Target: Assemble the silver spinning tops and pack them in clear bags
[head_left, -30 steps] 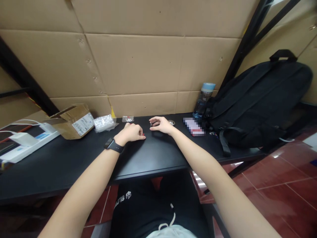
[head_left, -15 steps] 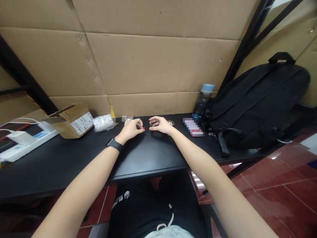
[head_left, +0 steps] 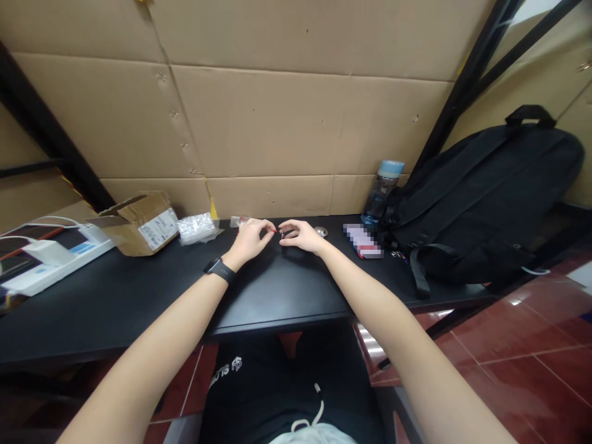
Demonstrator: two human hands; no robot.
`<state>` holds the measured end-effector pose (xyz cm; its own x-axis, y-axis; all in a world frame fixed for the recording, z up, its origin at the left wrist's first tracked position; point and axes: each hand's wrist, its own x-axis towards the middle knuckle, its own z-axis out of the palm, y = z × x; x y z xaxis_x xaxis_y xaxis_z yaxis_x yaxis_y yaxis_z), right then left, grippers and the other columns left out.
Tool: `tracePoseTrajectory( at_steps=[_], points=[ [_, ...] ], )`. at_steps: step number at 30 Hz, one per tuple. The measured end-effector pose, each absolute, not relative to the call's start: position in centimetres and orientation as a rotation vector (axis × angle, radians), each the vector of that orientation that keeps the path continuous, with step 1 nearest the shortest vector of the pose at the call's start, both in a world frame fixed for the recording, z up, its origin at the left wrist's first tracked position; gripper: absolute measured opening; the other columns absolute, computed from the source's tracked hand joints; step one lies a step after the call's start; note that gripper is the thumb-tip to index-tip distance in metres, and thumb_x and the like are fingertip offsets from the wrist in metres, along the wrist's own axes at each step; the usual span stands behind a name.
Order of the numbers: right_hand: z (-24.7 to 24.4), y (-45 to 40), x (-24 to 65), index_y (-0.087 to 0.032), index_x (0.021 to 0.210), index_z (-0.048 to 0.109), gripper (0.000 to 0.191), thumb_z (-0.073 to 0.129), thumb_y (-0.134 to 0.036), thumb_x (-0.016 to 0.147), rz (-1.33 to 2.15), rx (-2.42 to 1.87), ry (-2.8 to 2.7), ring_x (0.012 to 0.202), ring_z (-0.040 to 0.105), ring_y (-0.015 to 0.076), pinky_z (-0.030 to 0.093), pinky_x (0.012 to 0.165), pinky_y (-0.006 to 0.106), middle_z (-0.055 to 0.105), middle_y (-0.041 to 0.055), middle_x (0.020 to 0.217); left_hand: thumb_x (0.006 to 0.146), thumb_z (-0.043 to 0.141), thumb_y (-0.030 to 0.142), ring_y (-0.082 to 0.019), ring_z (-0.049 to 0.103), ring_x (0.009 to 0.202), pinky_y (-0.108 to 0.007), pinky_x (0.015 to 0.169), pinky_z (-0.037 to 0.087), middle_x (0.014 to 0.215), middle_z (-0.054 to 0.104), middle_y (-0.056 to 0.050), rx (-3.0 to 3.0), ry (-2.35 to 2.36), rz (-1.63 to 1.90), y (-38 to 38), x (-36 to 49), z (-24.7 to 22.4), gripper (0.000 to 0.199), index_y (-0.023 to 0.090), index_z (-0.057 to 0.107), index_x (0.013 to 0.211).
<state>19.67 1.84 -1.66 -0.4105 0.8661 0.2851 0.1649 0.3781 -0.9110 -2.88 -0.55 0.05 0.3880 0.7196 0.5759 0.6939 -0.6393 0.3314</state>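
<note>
My left hand (head_left: 256, 238), with a dark watch on its wrist, pinches a tiny red piece (head_left: 275, 231) between thumb and fingertip. Just to its right, my right hand (head_left: 298, 235) has thumb and fingers closed on a thin, pale, needle-like piece (head_left: 282, 234). The fingertips of both hands nearly meet above the black table (head_left: 282, 290). Behind my left hand lies a small clear bag (head_left: 238, 221) with something red in it, partly covered. A small round metal dish (head_left: 320, 232) sits right beside my right hand.
To the left stand an open cardboard box (head_left: 139, 228), a bubble-wrapped packet (head_left: 198, 228) and a white power strip (head_left: 60, 265) with plugs. On the right are a blurred-out phone (head_left: 363, 240), a blue-capped bottle (head_left: 382, 192) and a black backpack (head_left: 481, 197). Cardboard (head_left: 277, 123) walls the back.
My left hand has moved right and slightly up, bringing the red piece close to the needle-like piece. My right hand stays almost in place. The view has shifted slightly.
</note>
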Motion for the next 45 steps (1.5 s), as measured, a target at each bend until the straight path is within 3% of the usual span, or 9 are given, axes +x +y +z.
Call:
tracePoseTrajectory(
  at_steps=[7, 14, 19, 26, 36, 45],
  points=[
    [-1.6, 1.6, 19.5, -0.017, 0.115, 0.072, 0.055, 0.094, -0.025, 0.065, 1.136, -0.819, -1.772, 0.086, 0.072, 0.0143, 0.059, 0.096, 0.037, 0.073, 0.0084, 0.111, 0.101, 0.052, 0.028, -0.028, 0.061, 0.107, -0.042, 0.093, 0.04, 0.106, 0.074, -0.009, 2.633, 1.426, 1.074, -0.1, -2.3, -0.8, 0.017, 0.023, 0.067, 0.102],
    [-1.5, 1.6, 19.6, -0.018, 0.117, 0.072, 0.055, 0.093, -0.027, 0.067, 1.145, -0.806, -1.797, 0.09, 0.073, 0.0159, 0.059, 0.097, 0.038, 0.074, 0.0088, 0.112, 0.102, 0.05, 0.026, -0.026, 0.066, 0.105, -0.043, 0.097, 0.038, 0.105, 0.076, -0.006, 2.578, 1.425, 1.037, -0.1, -2.5, -0.9, 0.015, 0.022, 0.064, 0.103],
    [-1.2, 1.3, 19.6, -0.018, 0.116, 0.072, 0.054, 0.093, -0.027, 0.067, 1.14, -0.813, -1.788, 0.089, 0.073, 0.0161, 0.059, 0.097, 0.039, 0.074, 0.0096, 0.113, 0.094, 0.063, 0.03, -0.025, 0.07, 0.101, -0.039, 0.093, 0.045, 0.101, 0.079, -0.005, 2.472, 1.382, 1.083, -0.3, -2.7, -0.5, 0.012, 0.022, 0.07, 0.089],
    [-1.2, 1.3, 19.7, -0.018, 0.118, 0.07, 0.06, 0.094, -0.025, 0.063, 1.173, -0.794, -1.76, 0.086, 0.074, 0.0157, 0.061, 0.093, 0.038, 0.074, 0.0112, 0.117, 0.088, 0.073, 0.033, -0.025, 0.074, 0.096, -0.037, 0.09, 0.053, 0.101, 0.081, -0.006, 2.305, 1.277, 1.188, 0.1, -2.9, -0.6, 0.017, 0.023, 0.079, 0.1],
    [-1.3, 1.5, 19.7, -0.018, 0.117, 0.07, 0.066, 0.097, -0.024, 0.057, 1.248, -0.744, -1.726, 0.087, 0.075, 0.017, 0.063, 0.091, 0.038, 0.074, 0.0111, 0.119, 0.092, 0.074, 0.035, -0.027, 0.06, 0.119, -0.047, 0.105, 0.037, 0.118, 0.074, -0.004, 2.523, 1.382, 1.142, -0.4, -2.3, -0.8, 0.009, 0.029, 0.081, 0.091],
    [-1.0, 1.3, 19.9, -0.018, 0.115, 0.071, 0.067, 0.098, -0.022, 0.054, 1.295, -0.727, -1.69, 0.089, 0.075, 0.0185, 0.063, 0.091, 0.039, 0.073, 0.0118, 0.121, 0.089, 0.078, 0.04, -0.031, 0.051, 0.12, -0.049, 0.1, 0.033, 0.114, 0.068, -0.007, 2.626, 1.503, 1.197, -0.7, -2.0, -0.8, 0.01, 0.031, 0.082, 0.088]
  ],
)
